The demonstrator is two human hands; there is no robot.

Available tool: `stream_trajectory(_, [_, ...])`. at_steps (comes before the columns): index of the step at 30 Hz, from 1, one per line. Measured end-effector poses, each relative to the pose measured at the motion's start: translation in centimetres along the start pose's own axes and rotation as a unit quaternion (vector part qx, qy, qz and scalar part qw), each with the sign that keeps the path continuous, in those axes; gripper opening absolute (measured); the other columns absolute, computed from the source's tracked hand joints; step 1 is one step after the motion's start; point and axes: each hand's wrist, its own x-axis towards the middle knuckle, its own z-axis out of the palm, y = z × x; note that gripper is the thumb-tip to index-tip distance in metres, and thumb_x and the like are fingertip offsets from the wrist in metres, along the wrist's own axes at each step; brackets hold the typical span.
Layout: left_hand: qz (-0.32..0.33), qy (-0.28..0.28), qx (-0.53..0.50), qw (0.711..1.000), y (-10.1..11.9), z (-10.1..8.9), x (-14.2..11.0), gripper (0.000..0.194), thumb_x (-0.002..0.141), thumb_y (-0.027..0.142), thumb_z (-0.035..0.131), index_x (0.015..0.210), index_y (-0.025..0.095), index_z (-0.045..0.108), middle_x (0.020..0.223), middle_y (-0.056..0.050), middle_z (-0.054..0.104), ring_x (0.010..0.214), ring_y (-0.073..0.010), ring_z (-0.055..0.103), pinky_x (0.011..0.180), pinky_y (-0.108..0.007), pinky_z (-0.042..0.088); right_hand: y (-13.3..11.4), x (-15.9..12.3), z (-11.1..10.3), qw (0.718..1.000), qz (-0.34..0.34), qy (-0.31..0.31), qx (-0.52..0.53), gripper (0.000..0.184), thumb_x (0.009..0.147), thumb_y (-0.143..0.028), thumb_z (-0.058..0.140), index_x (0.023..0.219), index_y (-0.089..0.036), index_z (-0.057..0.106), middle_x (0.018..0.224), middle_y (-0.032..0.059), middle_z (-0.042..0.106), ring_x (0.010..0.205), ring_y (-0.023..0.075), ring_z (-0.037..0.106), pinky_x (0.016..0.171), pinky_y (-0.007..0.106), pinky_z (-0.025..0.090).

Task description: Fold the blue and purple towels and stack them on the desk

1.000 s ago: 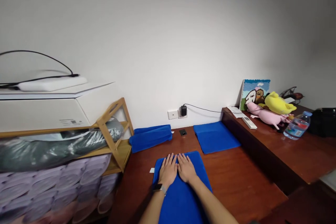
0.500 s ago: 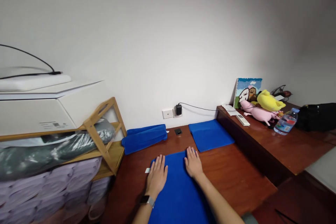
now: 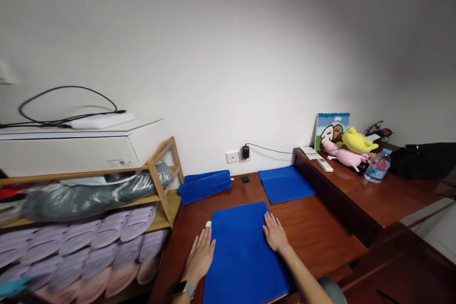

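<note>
Outward from the middle have slid both hands, flat and gripping nothing: the left hand [image 3: 201,256] beside the blue towel [image 3: 245,251] at its nine o'clock, the right hand [image 3: 276,235] at two. Spread on the desk [image 3: 317,228] at six o'clock, it looks light, soft and floppy, best pinched by two corners.

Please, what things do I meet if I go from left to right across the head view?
White box, thickly folded blue cloth, black plug, rear flat blue cloth, remote control, water bottle, black bag.
</note>
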Motion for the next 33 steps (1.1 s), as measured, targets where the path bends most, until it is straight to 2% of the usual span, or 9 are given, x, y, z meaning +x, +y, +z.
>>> stream_trajectory(7, [0.051,0.024,-0.043,0.998,5.4,-0.4,-3.0,0.066,0.108,0.051,0.024,0.165,0.021,0.036,0.172,-0.009,0.037,0.160,-0.0241,0.033,0.131,-0.050,0.033,2.2,-4.1,1.1,0.990,0.022,0.084,0.112,0.073,0.108,-0.048,0.016,0.161,-0.009,0.048,0.168,0.0102,0.042,0.158,0.0256,0.037,0.132,0.044,0.027])
stream_trajectory(9, [0.042,0.010,-0.039,0.998,5.6,0.2,-3.8,0.067,0.107,0.053,0.026,0.165,0.020,0.037,0.172,-0.009,0.038,0.160,-0.0246,0.033,0.132,-0.051,0.032,2.9,-5.5,1.3,0.990,0.011,0.090,0.112,0.073,0.108,-0.049,0.017,0.160,-0.009,0.050,0.166,0.0104,0.045,0.156,0.0262,0.039,0.132,0.044,0.026])
stream_trajectory(13, [0.006,0.005,-0.023,1.000,3.8,0.9,-4.6,0.069,0.106,0.051,0.028,0.163,0.013,0.039,0.171,-0.012,0.038,0.160,-0.0266,0.033,0.132,-0.051,0.031,3.2,-6.7,0.6,0.992,0.016,0.089,0.089,0.069,0.108,-0.046,0.020,0.157,-0.011,0.055,0.163,0.0108,0.050,0.154,0.0267,0.044,0.131,0.045,0.029])
stream_trajectory(16, [0.032,0.029,-0.025,0.999,3.7,0.2,-3.7,0.067,0.108,0.050,0.026,0.163,0.015,0.040,0.171,-0.011,0.039,0.160,-0.0258,0.033,0.132,-0.050,0.032,1.0,-5.9,-0.2,0.993,0.008,0.097,0.074,0.065,0.109,-0.042,0.022,0.156,-0.014,0.057,0.164,0.0096,0.050,0.155,0.0257,0.042,0.131,0.044,0.029])
stream_trajectory(19, [0.078,0.033,-0.024,0.996,6.1,-0.9,-1.7,0.063,0.108,0.048,0.026,0.163,0.021,0.040,0.171,-0.008,0.040,0.160,-0.0245,0.034,0.132,-0.050,0.033,-3.3,-3.5,-0.3,0.993,-0.049,0.088,0.062,0.061,0.109,-0.037,0.025,0.158,-0.015,0.054,0.166,0.0079,0.047,0.157,0.0236,0.037,0.132,0.042,0.025])
stream_trajectory(22, [0.096,-0.002,-0.009,0.995,9.5,-1.1,0.7,0.060,0.108,0.042,0.028,0.162,0.020,0.041,0.171,-0.008,0.040,0.160,-0.0240,0.035,0.132,-0.049,0.032,-7.3,-0.8,0.9,0.991,-0.120,0.044,0.049,0.059,0.109,-0.036,0.030,0.163,-0.017,0.046,0.170,0.0068,0.040,0.161,0.0230,0.029,0.133,0.043,0.020])
stream_trajectory(25, [0.090,-0.024,-0.002,0.996,10.8,0.0,2.0,0.060,0.107,0.037,0.028,0.161,0.019,0.042,0.170,-0.009,0.041,0.159,-0.0243,0.036,0.132,-0.050,0.031,-8.5,0.9,2.6,0.991,-0.127,0.003,0.031,0.062,0.111,-0.041,0.028,0.166,-0.016,0.038,0.172,0.0078,0.034,0.163,0.0240,0.023,0.134,0.046,0.015])
stream_trajectory(29, [0.054,0.013,0.010,0.998,7.6,1.7,1.0,0.062,0.107,0.042,0.027,0.162,0.019,0.041,0.170,-0.009,0.041,0.159,-0.0256,0.037,0.131,-0.052,0.031,-6.1,1.3,3.2,0.998,-0.067,0.000,-0.008,0.066,0.112,-0.048,0.020,0.170,-0.018,0.029,0.175,0.0068,0.023,0.164,0.0233,0.016,0.134,0.047,0.010])
stream_trajectory(33, [0.022,0.046,0.022,0.998,2.5,1.3,-0.2,0.063,0.105,0.040,0.025,0.159,0.014,0.046,0.167,-0.011,0.046,0.157,-0.0265,0.041,0.130,-0.052,0.033,-3.5,0.7,1.3,0.998,0.008,-0.022,-0.051,0.066,0.111,-0.046,0.022,0.170,-0.016,0.024,0.176,0.0071,0.017,0.165,0.0240,0.014,0.133,0.047,0.012])
